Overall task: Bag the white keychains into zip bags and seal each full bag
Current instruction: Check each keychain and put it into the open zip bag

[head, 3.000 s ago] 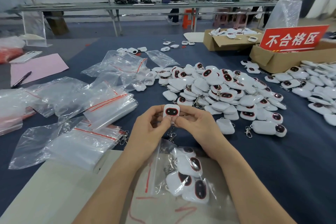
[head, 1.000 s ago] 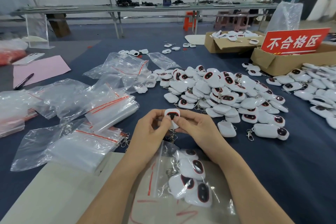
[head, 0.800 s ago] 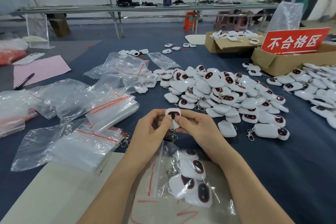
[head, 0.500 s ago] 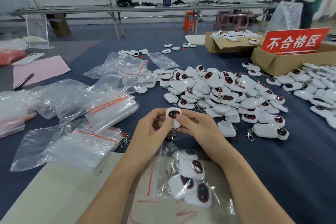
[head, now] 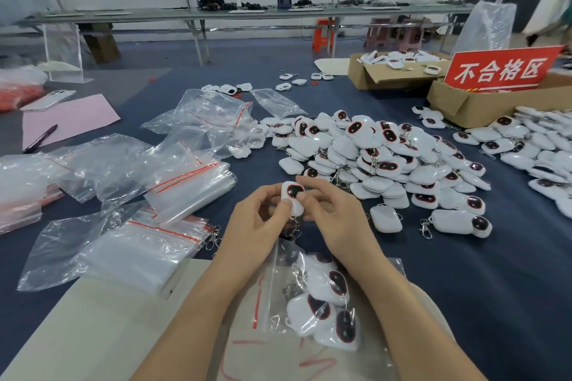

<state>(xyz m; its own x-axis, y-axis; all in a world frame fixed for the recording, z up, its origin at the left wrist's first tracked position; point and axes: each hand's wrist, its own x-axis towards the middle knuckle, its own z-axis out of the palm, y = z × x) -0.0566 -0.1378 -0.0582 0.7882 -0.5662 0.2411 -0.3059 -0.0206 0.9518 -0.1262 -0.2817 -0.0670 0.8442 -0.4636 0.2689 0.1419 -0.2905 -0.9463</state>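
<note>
Keychain (head: 293,197) more tilted than before, between fingers (head: 284,206)

- You're in a factory packing hall.
- Left of the red sign (head: 501,71), a heap of identical white keychains (head: 371,158) covers your bench (head: 464,288).
- Farther left of the sign lie stacks of zip bags (head: 185,182).
- The sign stands in a cardboard box (head: 470,108); beyond it runs a long bench (head: 247,13).
</note>
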